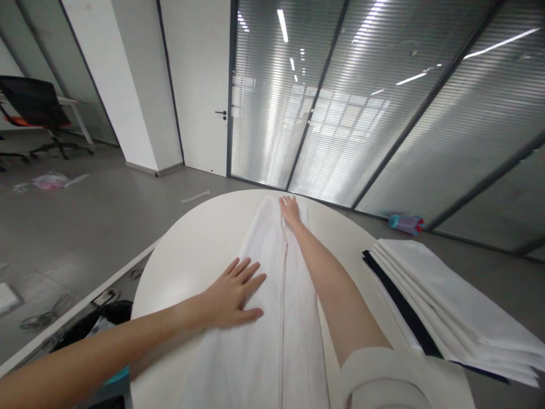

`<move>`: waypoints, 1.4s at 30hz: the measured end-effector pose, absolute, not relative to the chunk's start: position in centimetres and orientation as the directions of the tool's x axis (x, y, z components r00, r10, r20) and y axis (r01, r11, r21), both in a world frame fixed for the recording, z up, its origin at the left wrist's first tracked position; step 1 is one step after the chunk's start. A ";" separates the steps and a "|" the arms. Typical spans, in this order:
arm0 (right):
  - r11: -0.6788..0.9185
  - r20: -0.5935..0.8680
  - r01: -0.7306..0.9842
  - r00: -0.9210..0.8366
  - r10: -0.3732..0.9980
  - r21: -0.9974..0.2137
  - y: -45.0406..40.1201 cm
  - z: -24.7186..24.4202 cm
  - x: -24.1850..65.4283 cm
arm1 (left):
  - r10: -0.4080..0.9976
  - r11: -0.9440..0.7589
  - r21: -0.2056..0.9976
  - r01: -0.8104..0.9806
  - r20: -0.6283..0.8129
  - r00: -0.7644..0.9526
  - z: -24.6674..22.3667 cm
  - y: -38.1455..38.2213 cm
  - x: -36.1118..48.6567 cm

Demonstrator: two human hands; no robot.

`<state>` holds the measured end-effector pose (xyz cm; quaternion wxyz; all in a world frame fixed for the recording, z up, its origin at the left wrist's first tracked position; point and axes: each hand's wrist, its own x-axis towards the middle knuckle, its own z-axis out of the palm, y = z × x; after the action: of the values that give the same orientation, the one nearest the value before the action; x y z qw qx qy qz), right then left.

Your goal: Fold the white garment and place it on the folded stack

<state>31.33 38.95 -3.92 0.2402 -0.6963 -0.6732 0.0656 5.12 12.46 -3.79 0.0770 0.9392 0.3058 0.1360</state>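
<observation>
A long piece of white cloth (264, 358) lies lengthwise over the round white table, narrowing toward the far edge. One long seam or folded edge runs down its middle. My left hand (234, 292) rests flat on the cloth's left side, fingers spread. Stretched far forward, my right hand (290, 210) touches the cloth near its far end; its small fingers point away from me, slightly apart. What kind of garment or fabric piece this is cannot be made out.
On the table's right side (353, 238) lies a stack of folded white cloths (451, 295) with a dark one among them, overhanging the edge. Below left stands a black-lined bin (114, 311). A blue and pink object (405, 224) lies on the floor by the glass partition.
</observation>
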 end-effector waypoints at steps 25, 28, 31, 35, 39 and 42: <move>0.330 0.294 0.889 -0.238 0.926 -0.319 18.2 -7.5 37.7 | 0.347 -0.937 0.087 0.338 0.144 0.927 -5.2 23.9 14.4; 0.334 0.296 0.891 -0.245 0.923 -0.307 18.2 -7.4 37.6 | 0.347 -0.937 0.109 0.332 0.177 0.921 -5.0 23.6 14.3; 0.340 0.300 0.892 -0.251 0.920 -0.297 18.2 -7.2 37.7 | 0.349 -0.936 0.137 0.323 0.268 0.898 -4.5 23.5 14.1; 0.346 0.301 0.893 -0.259 0.918 -0.287 18.1 -7.3 37.8 | 0.430 -0.903 0.181 0.390 0.366 0.825 -3.9 24.2 13.5; 0.345 0.297 0.892 -0.258 0.919 -0.294 18.1 -7.4 37.9 | 0.441 -0.896 0.167 0.411 0.246 0.863 -4.4 24.6 13.0; 0.355 0.300 0.888 -0.267 0.916 -0.293 18.2 -7.5 37.9 | 0.408 -0.912 0.117 0.393 0.159 0.899 -5.0 24.4 12.9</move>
<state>37.87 18.15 -7.48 0.2123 -0.5670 -0.7952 0.0330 12.90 24.43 -4.97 0.0412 0.9736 0.2054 0.0904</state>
